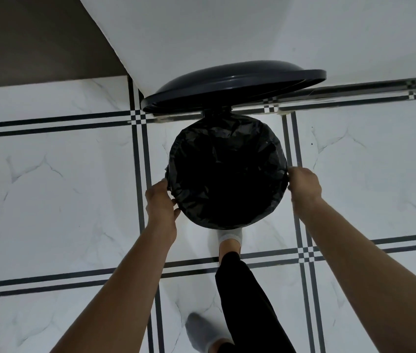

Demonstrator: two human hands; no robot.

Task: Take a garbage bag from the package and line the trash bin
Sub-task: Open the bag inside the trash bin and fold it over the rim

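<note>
Head view looks straight down on white tiled floor (56, 200) with dark stripes, a white wall (252, 29) beyond; the raised lid (232, 85) leans against that wall, and my socked foot (230, 236) is tucked under the bin's near edge. The bin itself is hidden under the black bag (227, 171), mouth facing up, folded over the round rim. My left hand (161, 200) pinches the bag's left edge; my right hand (303, 184) grips the right edge, fingers hidden.

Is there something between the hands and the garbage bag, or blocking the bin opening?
Nothing visible. The left hand and right hand touch the garbage bag at opposite sides of the rim, and the lid is raised.
</note>
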